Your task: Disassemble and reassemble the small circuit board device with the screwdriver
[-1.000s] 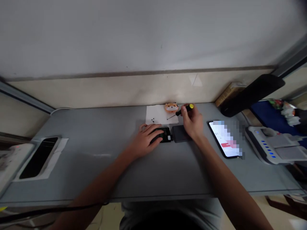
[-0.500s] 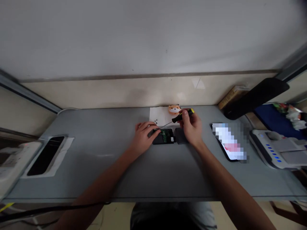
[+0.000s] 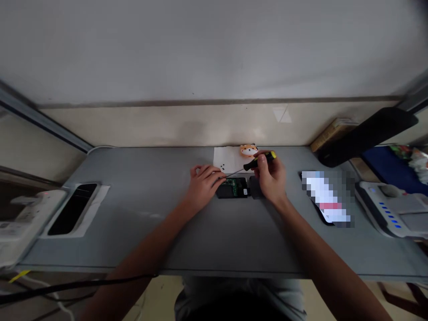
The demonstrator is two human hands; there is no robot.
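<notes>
A black-and-yellow screwdriver is held by its handle in my right hand, fingers wrapped round it. Its thin shaft slants down to the left, toward the upper left part of an opened black electronic device with a green circuit board showing. My left hand grips the device's left end, thumb and fingers close to the screwdriver's tip. Those fingers hide the exact contact point. A flat dark piece lies just right of the device, partly beneath my right hand.
Behind the device lies white paper with several tiny dark pieces, perhaps screws, and an orange bear-faced case. Phones lie at left and right. A black cylinder leans at the back right, near a power strip.
The whole view has shifted slightly, so everything appears a little further right and higher. Both hands keep nearly the same pose, with the screwdriver still angled at the device.
</notes>
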